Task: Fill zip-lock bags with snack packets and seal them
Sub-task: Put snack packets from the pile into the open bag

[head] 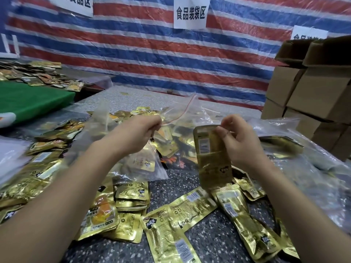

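Striped tarp [152, 59] backs my table [190, 186] of packets [180, 215]; my left hand [140, 130] pinches the bag [133, 158] rim, my right hand [241, 137] grips one gold packet [210, 158].

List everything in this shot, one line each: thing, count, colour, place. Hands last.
zip-lock bag: one, clear with red seal line, held up at centre, packets inside
held packet: one, gold, upright at centre right
loose packets: many, gold, scattered over the table
table: one, dark speckled, foreground
cardboard boxes: several, brown, stacked at right
tarp: one, red, white and blue striped, back wall
paper signs: three, white, on tarp
green cloth: one, left
left hand: pinches the bag's top
right hand: grips the held packet
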